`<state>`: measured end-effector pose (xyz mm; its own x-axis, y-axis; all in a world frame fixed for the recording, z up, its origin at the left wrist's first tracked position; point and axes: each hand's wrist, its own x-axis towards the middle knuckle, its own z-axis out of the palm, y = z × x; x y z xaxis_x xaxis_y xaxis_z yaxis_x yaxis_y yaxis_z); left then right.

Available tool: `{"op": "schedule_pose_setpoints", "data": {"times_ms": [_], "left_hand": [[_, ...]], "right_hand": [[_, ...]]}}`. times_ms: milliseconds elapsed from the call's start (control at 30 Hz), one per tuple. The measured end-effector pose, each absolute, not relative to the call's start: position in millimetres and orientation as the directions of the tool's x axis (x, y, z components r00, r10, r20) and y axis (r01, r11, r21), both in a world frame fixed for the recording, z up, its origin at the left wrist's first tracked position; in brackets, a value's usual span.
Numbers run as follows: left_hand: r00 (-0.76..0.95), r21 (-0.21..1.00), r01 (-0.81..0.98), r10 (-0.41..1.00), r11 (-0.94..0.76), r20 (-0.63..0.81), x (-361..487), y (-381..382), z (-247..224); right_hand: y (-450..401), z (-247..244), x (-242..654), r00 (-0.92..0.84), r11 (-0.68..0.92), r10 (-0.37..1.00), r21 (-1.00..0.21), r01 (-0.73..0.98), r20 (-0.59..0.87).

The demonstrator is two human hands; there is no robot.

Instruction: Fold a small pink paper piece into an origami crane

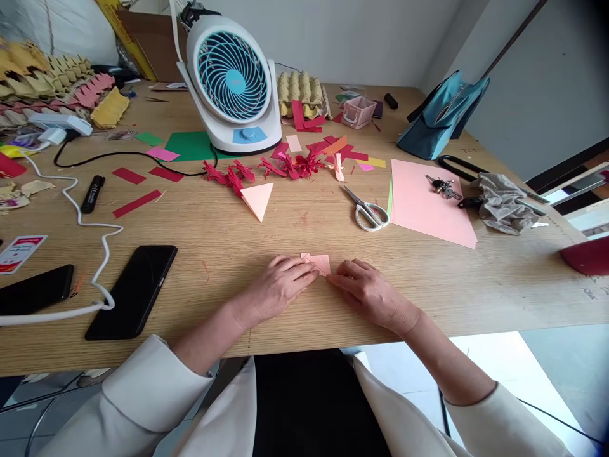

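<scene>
A small folded piece of pink paper [321, 263] lies on the table in front of me, with crease lines across it. My left hand [281, 284] rests over its left part, fingers stretched out and lying flat, hiding some of it. At its lower right corner, my right hand [368, 293] has curled fingers, with thumb and fingertips closed at the paper's edge. Beyond my hands stands a folded pale pink paper triangle [258, 200]. Scissors [367, 211] with white handles lie further off to the right, beside a stack of pink sheets [423, 212].
A white fan [233, 82] stands at the back, with crumpled red paper pieces [290, 166] before it. A phone [133, 292], white cable [107, 254] and black marker [92, 194] lie left. Keys [445, 187], a grey cloth [507, 203] and a teal bag [440, 117] are right.
</scene>
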<state>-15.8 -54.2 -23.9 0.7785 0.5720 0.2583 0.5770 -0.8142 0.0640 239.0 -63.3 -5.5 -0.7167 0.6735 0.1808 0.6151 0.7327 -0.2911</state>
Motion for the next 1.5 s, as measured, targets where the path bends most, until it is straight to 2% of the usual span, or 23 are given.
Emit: {"op": "schedule_pose_setpoints", "data": {"times_ms": [333,533,933,1033,1167,1233,1333,1433,1500], "left_hand": [[0.738,0.078,0.644,0.644,-0.761,0.202,-9.5,-62.9,-16.4],[0.703,0.131,0.679,0.691,-0.723,0.17,-11.6,-71.4,-19.4],[0.654,0.148,0.733,0.747,-0.664,0.119,-14.8,-82.0,-22.2],[0.651,0.156,0.739,0.754,-0.655,0.083,-15.0,-82.5,-21.1],[0.671,0.162,0.725,0.74,-0.669,0.053,-17.8,-80.2,-22.2],[0.694,0.164,0.704,0.718,-0.691,0.045,-19.4,-76.9,-22.0],[0.729,0.163,0.669,0.683,-0.725,0.041,-21.1,-70.8,-20.2],[0.739,0.164,0.655,0.671,-0.738,0.066,-22.9,-66.1,-19.2],[0.739,0.174,0.645,0.665,-0.744,0.102,-24.4,-63.9,-19.3]], "right_hand": [[-66.0,-1.8,226.8,-0.74,0.753,0.657,-0.078,0.654,0.145],[-70.1,-12.5,228.7,-0.734,0.748,0.658,-0.034,0.663,0.168],[-84.5,-22.2,229.7,-0.635,0.684,0.723,-0.16,0.711,0.272],[-84.1,-17.2,232.7,-0.598,0.657,0.754,-0.291,0.696,0.273],[-64.6,-7.4,229.7,-0.448,0.508,0.859,-0.52,0.687,0.247],[-50.3,-3.9,222.5,-0.399,0.453,0.89,-0.527,0.719,0.22],[-34.4,-2.5,208.6,-0.348,0.36,0.93,-0.468,0.807,0.116],[-30.1,-5.2,198.7,-0.326,0.329,0.942,-0.42,0.846,0.082],[-30.2,-7.2,196.5,-0.313,0.307,0.947,-0.463,0.832,0.066]]}}
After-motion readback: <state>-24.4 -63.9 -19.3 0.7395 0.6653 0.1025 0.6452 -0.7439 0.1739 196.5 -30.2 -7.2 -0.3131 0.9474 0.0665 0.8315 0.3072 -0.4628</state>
